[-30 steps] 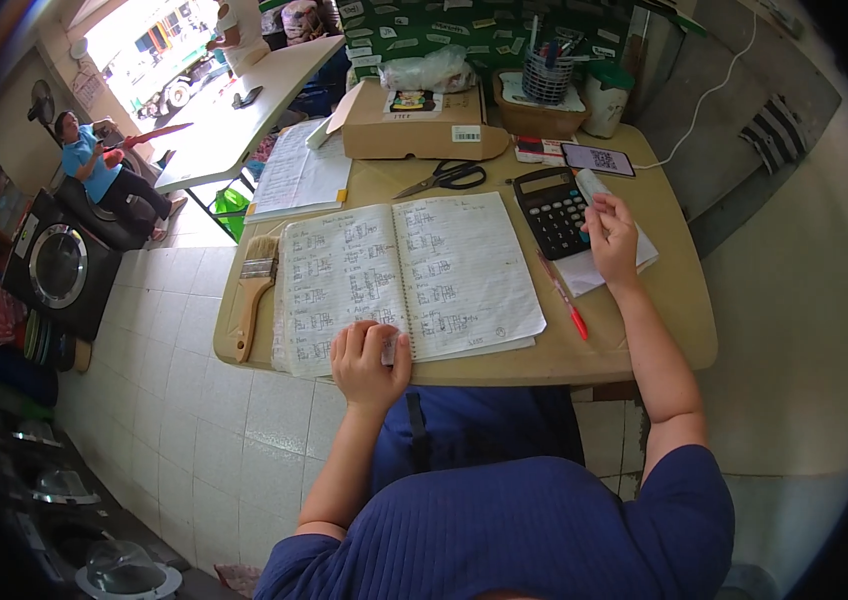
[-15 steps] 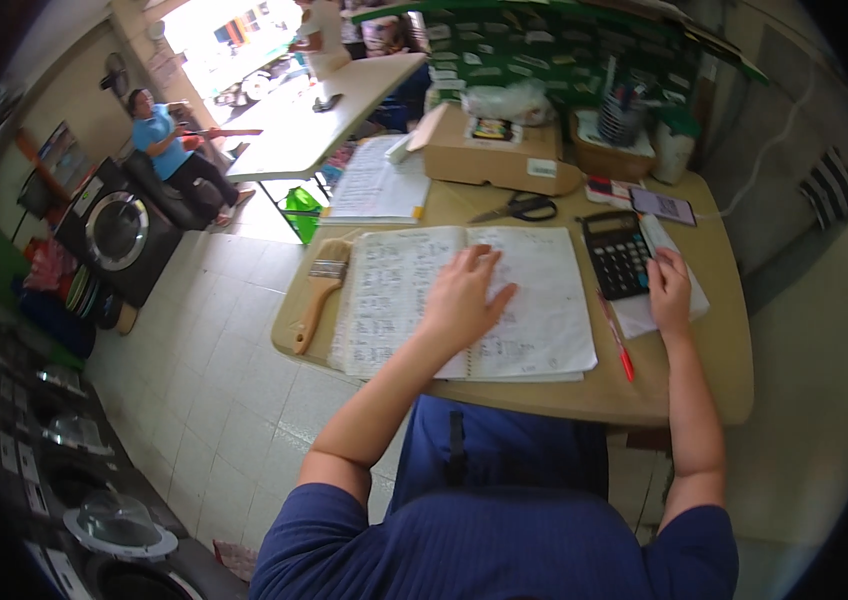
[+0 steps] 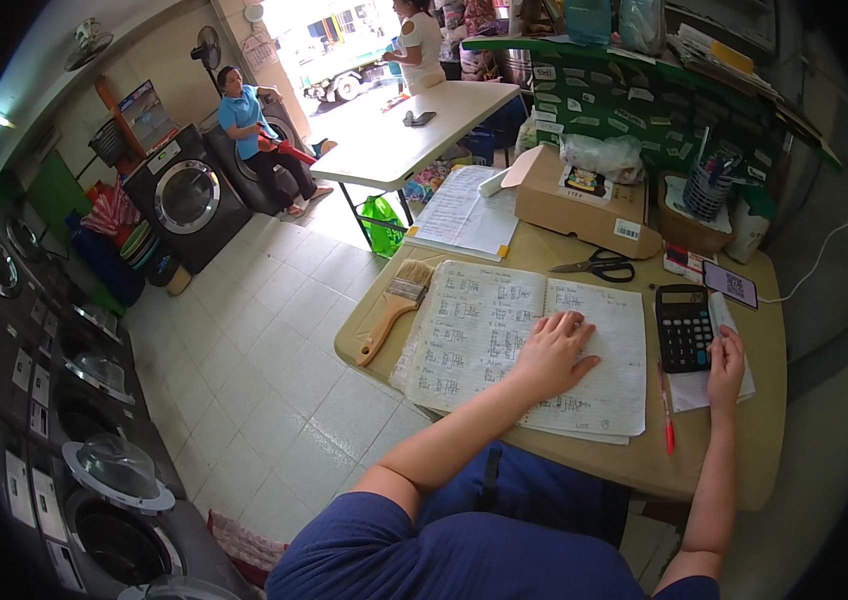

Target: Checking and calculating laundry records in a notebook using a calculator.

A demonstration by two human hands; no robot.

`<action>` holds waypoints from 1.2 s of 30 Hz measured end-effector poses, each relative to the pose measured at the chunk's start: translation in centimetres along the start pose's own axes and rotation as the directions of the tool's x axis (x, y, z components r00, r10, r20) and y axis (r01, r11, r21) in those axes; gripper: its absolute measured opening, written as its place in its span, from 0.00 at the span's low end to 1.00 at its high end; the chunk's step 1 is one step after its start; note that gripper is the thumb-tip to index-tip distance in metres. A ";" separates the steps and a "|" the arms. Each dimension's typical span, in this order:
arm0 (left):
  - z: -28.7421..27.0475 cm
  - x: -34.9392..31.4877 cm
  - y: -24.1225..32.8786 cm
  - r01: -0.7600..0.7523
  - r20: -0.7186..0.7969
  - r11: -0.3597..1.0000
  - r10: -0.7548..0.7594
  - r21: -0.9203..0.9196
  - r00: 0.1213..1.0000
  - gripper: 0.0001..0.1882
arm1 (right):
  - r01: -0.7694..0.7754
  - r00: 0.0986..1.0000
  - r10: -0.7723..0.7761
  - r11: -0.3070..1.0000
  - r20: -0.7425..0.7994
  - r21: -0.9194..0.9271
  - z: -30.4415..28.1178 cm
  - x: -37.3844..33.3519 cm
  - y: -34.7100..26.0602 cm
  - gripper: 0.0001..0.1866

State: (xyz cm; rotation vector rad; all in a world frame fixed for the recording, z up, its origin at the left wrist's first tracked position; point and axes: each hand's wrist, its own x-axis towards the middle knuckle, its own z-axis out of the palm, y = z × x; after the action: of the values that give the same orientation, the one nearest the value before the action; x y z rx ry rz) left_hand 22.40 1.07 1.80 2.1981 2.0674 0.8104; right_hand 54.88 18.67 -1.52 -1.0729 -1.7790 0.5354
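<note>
An open spiral notebook [image 3: 604, 400] with handwritten pages lies on the tan table. My left hand [image 3: 556, 352] rests flat across its right page, fingers stretched out. Just right of the notebook is a black calculator [image 3: 684, 345], partly over some white paper [image 3: 696, 392]. My right hand [image 3: 726, 365] is at the calculator's right edge, its fingers curled at a raised fold of the paper; the fingertips are partly hidden. A red pen [image 3: 668, 425] lies between notebook and calculator. Along the notebook's left side is a wide paintbrush [image 3: 389, 318] with a wooden handle.
Black scissors [image 3: 609, 267], a cardboard box [image 3: 579, 205], a phone [image 3: 730, 283] on a white cable and a pen holder [image 3: 709, 190] stand farther back. Washing machines [image 3: 187, 195] line the left. A person in blue [image 3: 241, 120] holds a red tool by the white table [image 3: 424, 130].
The view has swung left, so the table and both hands appear farther right and lower. My left hand stays on the notebook and my right beside the calculator.
</note>
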 end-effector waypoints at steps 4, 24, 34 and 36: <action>-0.2 0.2 -0.1 -0.009 0.007 1.000 0.009 0.015 1.000 0.29 | 0.028 1.000 -0.028 0.999 -0.003 -0.019 0.2 0.1 0.4 0.16; -1.0 -0.2 0.2 -0.035 0.069 0.999 0.033 0.029 0.997 0.33 | 0.029 1.000 -0.029 1.000 0.008 -0.012 0.2 -0.2 -0.6 0.15; 0.6 -1.8 0.8 -0.053 0.161 0.991 0.032 0.123 0.986 0.40 | 0.100 0.994 -0.102 0.994 -0.032 -0.052 0.3 -0.2 0.9 0.12; 0.4 -2.2 1.1 -0.020 0.174 0.986 -0.010 0.168 0.985 0.41 | 0.117 0.991 -0.117 0.993 -0.057 -0.017 0.9 -0.1 0.5 0.11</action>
State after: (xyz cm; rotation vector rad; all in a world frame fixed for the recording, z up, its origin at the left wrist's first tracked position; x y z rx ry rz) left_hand 23.55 -1.03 1.09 2.2640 2.1158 0.4371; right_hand 54.32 18.91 -2.30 -0.9767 -1.7845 0.4178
